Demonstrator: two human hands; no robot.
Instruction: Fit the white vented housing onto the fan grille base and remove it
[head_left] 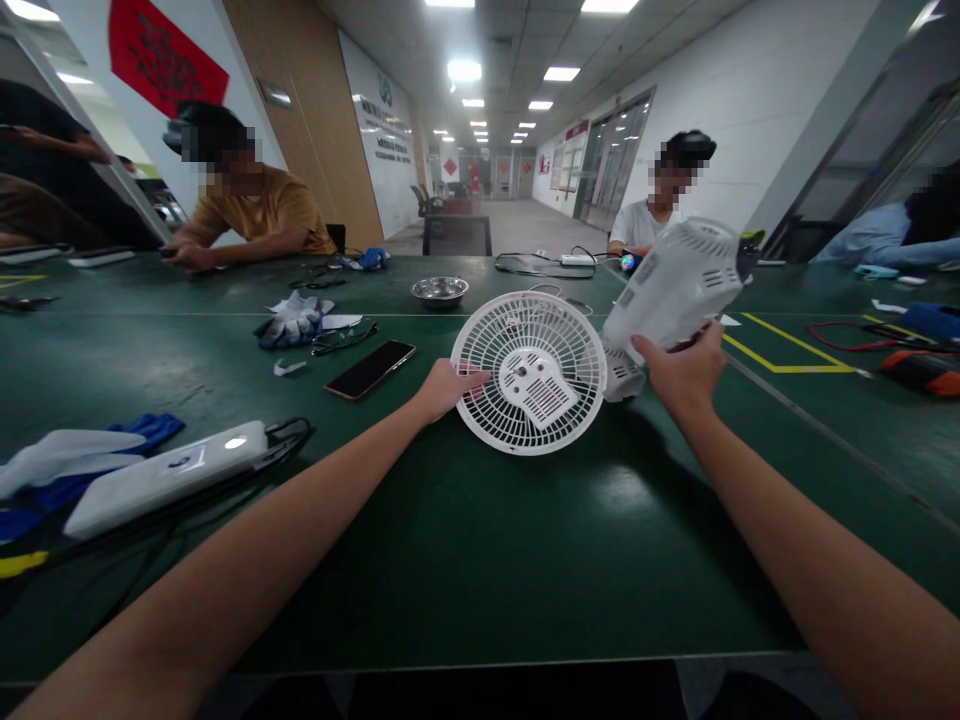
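Observation:
My left hand grips the left rim of a round white fan grille, thumb in front and fingers behind, visible through the slots. The grille is tilted up above the green table, its vented centre plate facing me. My right hand is wrapped round the lower side of a white plastic fan body with vent slots, held slanting up to the right. Between the two, a smaller white vented housing sits against the grille's right edge; how it joins the other parts is hidden.
Left on the green table lie a phone, work gloves, and a white power bank-like box with cables. A metal bowl stands behind the grille. Right are yellow tape and an orange-black tool. People sit across.

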